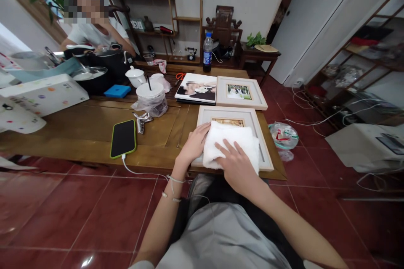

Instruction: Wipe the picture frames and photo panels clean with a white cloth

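Note:
A folded white towel (232, 138) lies over the lower middle of a pale wooden picture frame (267, 151) at the table's near edge. My right hand (238, 166) rests on top of the towel with its fingers spread. At the towel's left edge, my left hand (194, 145) touches it with stretched fingers, over the frame's left side. The towel hides much of the picture inside. Just beyond, a second pale frame (260, 94) holds a small photo. Left of that one is a photo album (197, 88) with a picture on its cover.
On the wooden table (158, 134) are a charging phone (123, 138), a lidded cup (151, 96) in plastic, a blue box (117, 91), a teapot (136, 76) and a bottle (207, 52). A person (97, 33) sits across. A plastic bag (284, 135) is on the floor at right.

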### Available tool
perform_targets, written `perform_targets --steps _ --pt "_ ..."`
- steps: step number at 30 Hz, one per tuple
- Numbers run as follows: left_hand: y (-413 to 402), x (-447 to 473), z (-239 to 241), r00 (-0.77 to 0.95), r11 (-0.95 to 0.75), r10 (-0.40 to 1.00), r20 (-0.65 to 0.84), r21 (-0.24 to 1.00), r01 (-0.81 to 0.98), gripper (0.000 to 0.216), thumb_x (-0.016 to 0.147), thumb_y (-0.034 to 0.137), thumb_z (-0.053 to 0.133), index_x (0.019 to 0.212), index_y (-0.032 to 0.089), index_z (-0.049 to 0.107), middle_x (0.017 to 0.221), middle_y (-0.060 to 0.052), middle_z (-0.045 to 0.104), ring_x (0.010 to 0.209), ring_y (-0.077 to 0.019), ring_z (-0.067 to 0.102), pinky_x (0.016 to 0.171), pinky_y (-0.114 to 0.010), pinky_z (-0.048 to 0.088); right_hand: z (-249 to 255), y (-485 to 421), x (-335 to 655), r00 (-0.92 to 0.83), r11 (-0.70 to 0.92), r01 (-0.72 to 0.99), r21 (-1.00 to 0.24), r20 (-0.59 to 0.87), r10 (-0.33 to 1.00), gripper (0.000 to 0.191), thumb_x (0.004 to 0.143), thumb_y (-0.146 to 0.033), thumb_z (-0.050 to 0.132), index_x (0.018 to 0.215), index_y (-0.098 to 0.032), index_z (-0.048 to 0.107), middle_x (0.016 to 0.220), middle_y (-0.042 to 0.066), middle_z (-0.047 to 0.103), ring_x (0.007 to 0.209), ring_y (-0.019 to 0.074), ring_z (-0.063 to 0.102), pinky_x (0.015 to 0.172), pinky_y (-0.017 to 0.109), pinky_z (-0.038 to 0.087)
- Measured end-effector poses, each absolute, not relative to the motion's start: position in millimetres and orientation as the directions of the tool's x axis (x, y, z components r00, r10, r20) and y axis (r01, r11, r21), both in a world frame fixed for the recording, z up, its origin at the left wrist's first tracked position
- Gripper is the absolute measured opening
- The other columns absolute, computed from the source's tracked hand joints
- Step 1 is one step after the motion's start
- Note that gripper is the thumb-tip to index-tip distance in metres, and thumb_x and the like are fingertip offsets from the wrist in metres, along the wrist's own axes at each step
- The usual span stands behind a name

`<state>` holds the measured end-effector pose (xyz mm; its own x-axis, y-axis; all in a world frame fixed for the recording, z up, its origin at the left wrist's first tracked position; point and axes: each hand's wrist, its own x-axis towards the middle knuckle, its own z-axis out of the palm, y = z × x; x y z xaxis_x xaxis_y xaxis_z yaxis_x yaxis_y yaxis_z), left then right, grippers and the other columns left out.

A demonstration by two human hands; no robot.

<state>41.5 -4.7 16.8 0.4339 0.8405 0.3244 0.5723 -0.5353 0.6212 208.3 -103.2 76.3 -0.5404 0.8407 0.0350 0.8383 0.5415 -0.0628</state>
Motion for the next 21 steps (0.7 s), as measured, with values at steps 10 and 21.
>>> perform_targets --steps 10,21 --pt "-2.7 42.7 11.5 0.418 -0.519 0.851 0.316 0.627 0.582 0.041 0.094 0.023 0.036 0.133 0.021 0.047 0.141 -0.008 0.047 0.132 -0.0219 0.04 0.11 -0.047 0.033 104.5 -103.6 290.4 -0.423 0.425 0.905 0.024 -0.058 0.904 0.044 0.061 0.004 0.042 0.084 -0.021 0.072 0.131 0.002 0.057 0.13 0.027 0.041 0.107 0.052 0.029" --pt "-2.1 42.9 12.8 0.439 -0.534 0.842 0.314 0.6 0.596 0.043 0.092 0.027 0.043 0.134 0.02 0.045 0.141 -0.01 0.047 0.133 -0.0232 0.039 0.109 -0.047 0.034 102.2 -89.4 349.1 -0.41 0.409 0.901 -0.144 0.03 0.912 0.04 0.062 -0.002 0.038 0.076 -0.023 0.068 0.132 0.0 0.056 0.128 0.0232 0.044 0.108 0.045 0.033"
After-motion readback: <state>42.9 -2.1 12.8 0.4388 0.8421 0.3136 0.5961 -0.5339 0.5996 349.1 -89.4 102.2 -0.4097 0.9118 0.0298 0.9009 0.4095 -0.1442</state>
